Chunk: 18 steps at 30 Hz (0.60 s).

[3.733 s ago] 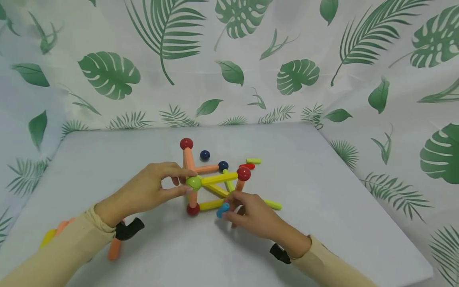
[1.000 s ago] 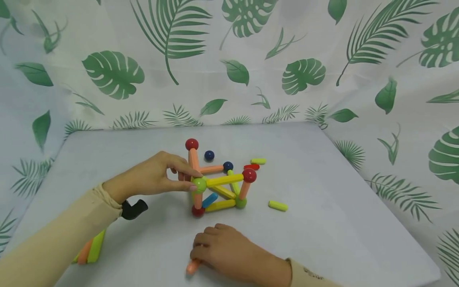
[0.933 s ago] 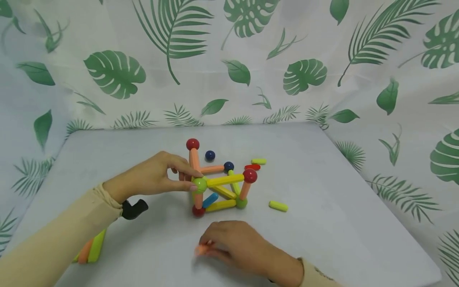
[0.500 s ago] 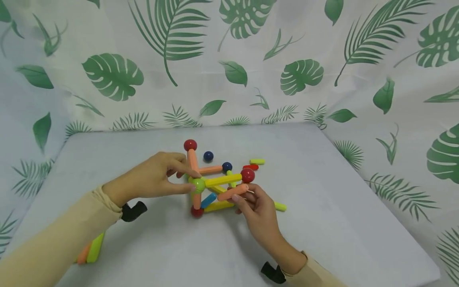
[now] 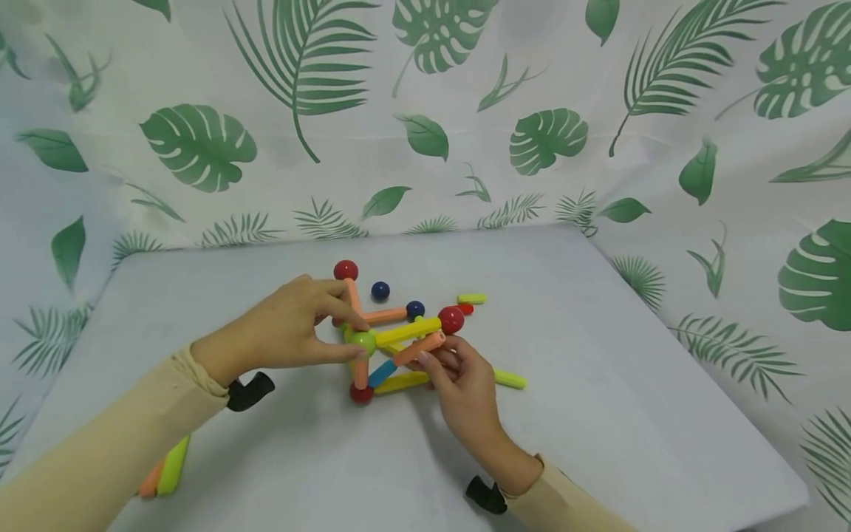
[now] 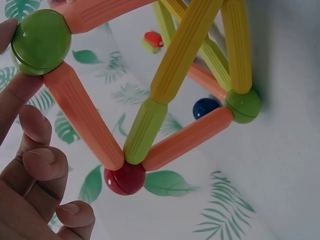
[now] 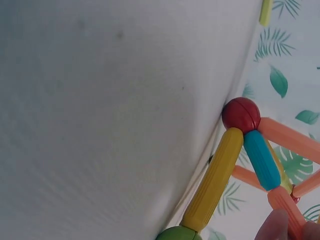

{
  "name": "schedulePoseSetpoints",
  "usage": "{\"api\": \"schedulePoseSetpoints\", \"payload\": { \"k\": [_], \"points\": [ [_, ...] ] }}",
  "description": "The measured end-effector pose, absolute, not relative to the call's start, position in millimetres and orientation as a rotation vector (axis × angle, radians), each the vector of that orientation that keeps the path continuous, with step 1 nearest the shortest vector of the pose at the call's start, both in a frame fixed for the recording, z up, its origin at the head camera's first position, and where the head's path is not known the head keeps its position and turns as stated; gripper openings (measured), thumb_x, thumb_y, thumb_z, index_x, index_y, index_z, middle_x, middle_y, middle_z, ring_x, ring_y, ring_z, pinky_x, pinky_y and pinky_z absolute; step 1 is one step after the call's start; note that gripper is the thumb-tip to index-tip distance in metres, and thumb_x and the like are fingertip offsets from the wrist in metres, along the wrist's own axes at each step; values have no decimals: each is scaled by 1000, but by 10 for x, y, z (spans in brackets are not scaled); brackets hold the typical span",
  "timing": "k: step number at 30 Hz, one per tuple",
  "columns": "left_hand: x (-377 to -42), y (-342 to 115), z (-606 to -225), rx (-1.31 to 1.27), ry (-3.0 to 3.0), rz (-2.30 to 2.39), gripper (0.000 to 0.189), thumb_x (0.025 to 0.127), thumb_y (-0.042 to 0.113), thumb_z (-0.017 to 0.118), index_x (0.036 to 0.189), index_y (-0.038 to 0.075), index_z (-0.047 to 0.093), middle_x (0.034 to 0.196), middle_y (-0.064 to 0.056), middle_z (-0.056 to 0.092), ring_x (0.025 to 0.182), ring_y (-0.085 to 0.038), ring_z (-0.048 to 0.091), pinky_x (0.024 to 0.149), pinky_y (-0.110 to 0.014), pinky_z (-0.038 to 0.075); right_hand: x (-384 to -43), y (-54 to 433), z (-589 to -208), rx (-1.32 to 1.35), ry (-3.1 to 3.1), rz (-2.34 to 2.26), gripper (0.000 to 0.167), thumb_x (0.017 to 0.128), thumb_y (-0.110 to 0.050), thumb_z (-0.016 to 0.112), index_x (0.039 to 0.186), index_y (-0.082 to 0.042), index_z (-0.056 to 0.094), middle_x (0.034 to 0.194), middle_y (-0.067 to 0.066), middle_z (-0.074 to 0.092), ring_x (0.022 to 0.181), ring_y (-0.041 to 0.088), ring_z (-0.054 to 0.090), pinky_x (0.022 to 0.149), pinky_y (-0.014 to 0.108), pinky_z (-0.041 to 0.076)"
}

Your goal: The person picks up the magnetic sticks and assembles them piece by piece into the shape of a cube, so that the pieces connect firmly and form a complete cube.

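Note:
A frame of coloured building sticks and balls stands on the table. My left hand [image 5: 279, 329] pinches its upper green ball [image 5: 363, 343] between thumb and fingers; the left wrist view shows fingertips against that green ball [image 6: 41, 42]. A short blue stick [image 5: 383, 373] slants up from the red ball [image 5: 361, 392] at the lower front corner. My right hand [image 5: 468, 391] pinches an orange stick [image 5: 417, 349], whose lower end meets the blue stick's upper end. In the right wrist view the orange stick [image 7: 285, 204] and blue stick [image 7: 262, 160] touch end to end. My right hand hides the frame's lower right corner.
A loose dark blue ball [image 5: 380, 291] lies behind the frame. Short sticks, lime [image 5: 471, 298] and red [image 5: 466, 309], lie at its back right, another lime stick [image 5: 510, 379] to the right. Several sticks, one lime [image 5: 174, 465], lie near the left sleeve.
My right hand left the blue stick on the lower red ball, picked up an orange stick nearer the front, and brought it up against the blue stick. My left hand keeps holding the green ball.

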<state>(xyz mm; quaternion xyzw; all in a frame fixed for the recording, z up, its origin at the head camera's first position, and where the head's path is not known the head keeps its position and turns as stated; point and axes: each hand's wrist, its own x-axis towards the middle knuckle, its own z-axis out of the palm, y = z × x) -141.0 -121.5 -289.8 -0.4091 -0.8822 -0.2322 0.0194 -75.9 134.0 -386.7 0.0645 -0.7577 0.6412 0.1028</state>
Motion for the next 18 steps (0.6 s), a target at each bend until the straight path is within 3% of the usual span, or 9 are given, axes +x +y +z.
{"api": "schedulePoseSetpoints", "payload": {
  "k": [14,18],
  "points": [
    [-1397,-1088,-2835,-1226,-2715,-614,20,84,46,81,85,27,76,81,13,54,77,-9,49,74,-36,36,-788,1332,-3857,204,-2311,1884,35,100,-20,66,128,0,65,100,5,75,81,22,74,58,29,56],
    [-1420,-909,-2735,-1249,-2740,-486,29,87,50,76,95,22,80,83,10,59,80,-12,51,78,-38,39,-774,1338,-3834,189,-2329,1878,36,100,-20,66,129,1,64,100,5,75,81,20,74,58,28,56]
  ]
}}
